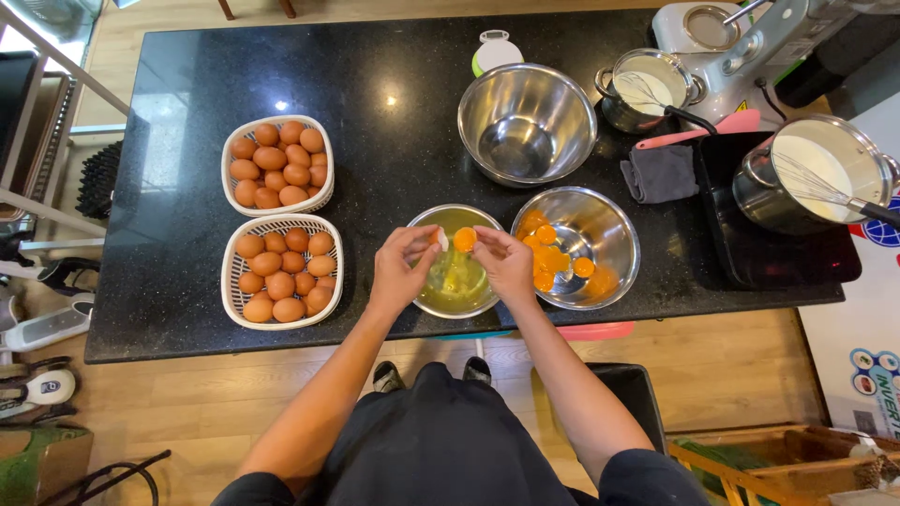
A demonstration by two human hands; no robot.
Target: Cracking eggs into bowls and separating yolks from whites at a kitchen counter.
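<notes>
Egg separating going on here, right in the middle of it. The left hand point(401, 267) and right hand point(506, 265) are up close together over the small steel bowl point(424, 225) at the front of the black bench point(375, 94), each with its fingers pinched around half of a cracked shell. The yolk point(465, 240) sits in the half on the right-hand side, and the bowl below has the clear whites pooled in it.

Just to the right is the yolk bowl point(609, 225) with a bunch of yolks in it already, so I'd guess the next move means carrying this yolk sideways and tipping it in gently, without the shell edge nicking it.

Plenty left, by the look of it: two white baskets point(230, 281) of brown eggs point(281, 173) sit well off to the left, both pretty full. A big empty mixing bowl point(527, 122) is behind.
</notes>
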